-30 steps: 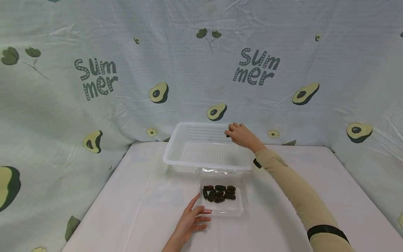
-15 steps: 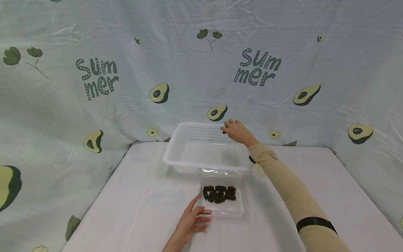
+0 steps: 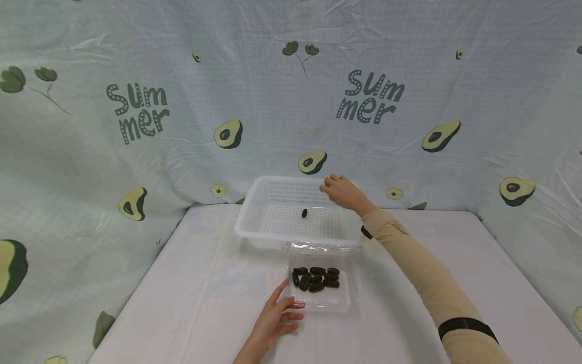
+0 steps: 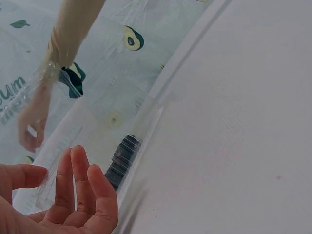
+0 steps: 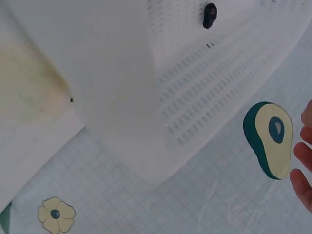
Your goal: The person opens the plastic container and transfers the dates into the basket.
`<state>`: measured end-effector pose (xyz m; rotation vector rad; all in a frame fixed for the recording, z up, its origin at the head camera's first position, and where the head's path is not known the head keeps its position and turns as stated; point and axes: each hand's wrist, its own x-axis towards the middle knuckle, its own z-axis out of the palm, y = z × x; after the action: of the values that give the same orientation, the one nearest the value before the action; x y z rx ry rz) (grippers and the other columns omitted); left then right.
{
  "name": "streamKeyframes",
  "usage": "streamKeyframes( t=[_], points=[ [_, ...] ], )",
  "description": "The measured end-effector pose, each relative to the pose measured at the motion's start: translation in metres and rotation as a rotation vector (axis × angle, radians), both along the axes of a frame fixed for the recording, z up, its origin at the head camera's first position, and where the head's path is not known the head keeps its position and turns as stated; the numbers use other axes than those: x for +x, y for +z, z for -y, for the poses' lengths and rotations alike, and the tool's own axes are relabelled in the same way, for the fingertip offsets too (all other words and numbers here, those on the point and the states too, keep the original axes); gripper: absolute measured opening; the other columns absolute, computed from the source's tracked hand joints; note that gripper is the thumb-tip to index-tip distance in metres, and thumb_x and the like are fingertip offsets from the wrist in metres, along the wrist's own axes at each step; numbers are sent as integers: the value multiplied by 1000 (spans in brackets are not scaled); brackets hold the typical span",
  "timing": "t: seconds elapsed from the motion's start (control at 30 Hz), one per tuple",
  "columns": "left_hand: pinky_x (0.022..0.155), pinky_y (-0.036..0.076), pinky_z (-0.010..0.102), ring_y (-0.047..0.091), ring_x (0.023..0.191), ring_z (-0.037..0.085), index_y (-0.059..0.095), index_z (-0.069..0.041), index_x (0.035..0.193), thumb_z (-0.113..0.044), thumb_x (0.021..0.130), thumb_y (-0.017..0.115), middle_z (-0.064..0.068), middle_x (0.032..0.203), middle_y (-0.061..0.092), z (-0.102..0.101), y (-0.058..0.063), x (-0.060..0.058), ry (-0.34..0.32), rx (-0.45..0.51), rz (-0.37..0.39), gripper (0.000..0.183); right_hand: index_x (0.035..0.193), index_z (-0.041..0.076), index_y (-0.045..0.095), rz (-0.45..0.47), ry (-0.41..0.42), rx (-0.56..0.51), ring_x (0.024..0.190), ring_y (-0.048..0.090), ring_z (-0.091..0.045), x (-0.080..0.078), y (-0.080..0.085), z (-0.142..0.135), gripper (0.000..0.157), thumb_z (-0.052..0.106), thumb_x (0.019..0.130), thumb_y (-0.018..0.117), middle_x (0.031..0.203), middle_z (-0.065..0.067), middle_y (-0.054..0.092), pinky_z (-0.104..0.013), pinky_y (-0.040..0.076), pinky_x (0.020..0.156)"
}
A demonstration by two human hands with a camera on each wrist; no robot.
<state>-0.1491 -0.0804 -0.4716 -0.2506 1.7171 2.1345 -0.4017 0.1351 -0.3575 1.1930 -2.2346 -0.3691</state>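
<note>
In the head view, a dark brown date (image 3: 304, 213) lies in a white perforated basket (image 3: 241, 217). My right hand (image 3: 343, 192) is raised over the basket's back right rim, fingers loosely bent and holding nothing visible. Its fingertips show at the right edge of the right wrist view, where the same date (image 5: 210, 15) also appears. Nearer to me stands a clear plastic box (image 3: 320, 302) with several dates (image 3: 316, 279) grouped inside. My left hand (image 3: 270, 319) touches the box's front left corner with its fingers extended; the left wrist view shows thumb and fingers apart beside the plastic.
A white-covered table (image 3: 218, 303) bears both containers, the basket directly behind the box. Beyond the table hangs a pale curtain (image 3: 268, 76) printed with avocados and lettering. The right forearm (image 3: 423, 273), in a beige sleeve, reaches across the table's right side.
My right hand moved slightly left over the basket, then let go of the date, which now lies on the basket's floor. My left hand and the box have stayed in place.
</note>
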Motion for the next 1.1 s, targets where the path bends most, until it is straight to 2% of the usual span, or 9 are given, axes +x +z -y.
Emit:
streamKeyframes(
  t=[0.17, 0.33, 0.53, 0.73, 0.87, 1.1],
  points=[
    [59, 51, 27, 65, 69, 9, 11, -13, 144, -20, 90, 45, 0, 89, 68, 1, 1, 0, -2, 0, 18, 64, 91, 10, 59, 61, 73, -114, 76, 51, -22, 10, -2, -10, 10, 5, 82, 59, 86, -8, 57, -32, 44, 60],
    [60, 52, 26, 65, 69, 7, 10, -13, 144, -19, 91, 44, -1, 89, 68, 2, 1, 0, -12, 6, 24, 63, 88, 10, 59, 101, 129, -201, 74, 52, -21, 29, -3, -22, 14, 2, 78, 63, 84, -7, 56, -31, 44, 59],
    [60, 52, 26, 65, 69, 7, 10, -13, 144, -19, 91, 43, -2, 89, 68, 3, 0, 1, -19, 11, 8, 63, 88, 11, 60, 101, 146, -218, 74, 52, -18, 57, -1, -34, 17, 3, 75, 67, 85, -4, 57, -29, 43, 58],
    [61, 52, 27, 65, 70, 8, 10, -14, 144, -20, 91, 44, -2, 90, 67, 4, 1, 1, -22, 17, -3, 64, 90, 12, 60, 82, 191, -244, 77, 53, -18, 86, 6, -43, 24, 4, 71, 71, 88, -3, 58, -29, 45, 63],
    [61, 52, 27, 65, 70, 7, 10, -14, 144, -21, 91, 45, -2, 90, 68, 4, 1, 1, -21, 15, -9, 64, 94, 12, 61, 82, 192, -241, 80, 53, -18, 107, 11, -48, 28, 5, 69, 72, 91, -3, 58, -31, 46, 66],
    [59, 52, 26, 65, 70, 7, 10, -14, 144, -19, 92, 43, -2, 90, 68, 4, 0, 1, -23, 20, 2, 63, 94, 12, 61, 26, 222, -238, 82, 55, -19, 141, 11, -56, 37, 5, 61, 77, 93, -3, 59, -30, 48, 67]
  ],
)
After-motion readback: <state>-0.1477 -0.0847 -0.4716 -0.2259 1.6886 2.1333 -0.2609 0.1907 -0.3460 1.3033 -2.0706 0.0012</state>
